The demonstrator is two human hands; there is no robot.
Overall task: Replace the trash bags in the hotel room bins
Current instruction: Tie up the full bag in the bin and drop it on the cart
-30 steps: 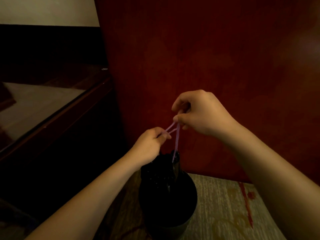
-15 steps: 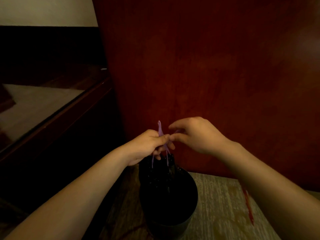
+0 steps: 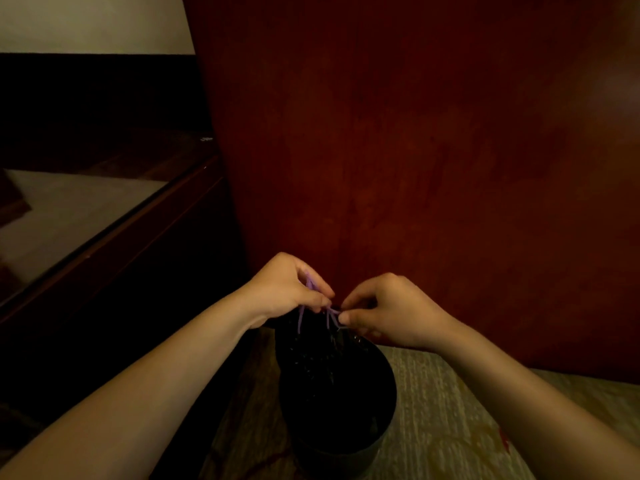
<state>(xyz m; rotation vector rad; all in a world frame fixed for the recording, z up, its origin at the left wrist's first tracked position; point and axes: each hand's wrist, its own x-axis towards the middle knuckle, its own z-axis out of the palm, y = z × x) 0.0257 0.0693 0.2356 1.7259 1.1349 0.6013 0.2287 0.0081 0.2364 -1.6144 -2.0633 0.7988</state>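
Observation:
A round dark bin (image 3: 341, 455) stands on the carpet below my hands. A black trash bag (image 3: 322, 362) rises out of it, gathered at the top. Thin purple drawstrings (image 3: 329, 315) come off the bag's neck. My left hand (image 3: 287, 289) pinches one strand, with a loose end hanging under it. My right hand (image 3: 388, 311) pinches the other strands close by. Both hands sit just above the bag's gathered neck, nearly touching.
A dark red wooden panel (image 3: 415, 150) stands directly behind the bin. To the left runs a dark wooden ledge with a glass-covered top (image 3: 79, 209). Patterned carpet (image 3: 450, 410) with a red mark spreads to the right of the bin.
My right hand has come down from its raised pull to the bag's neck. Both hands have closed together over the drawstrings, lower than before.

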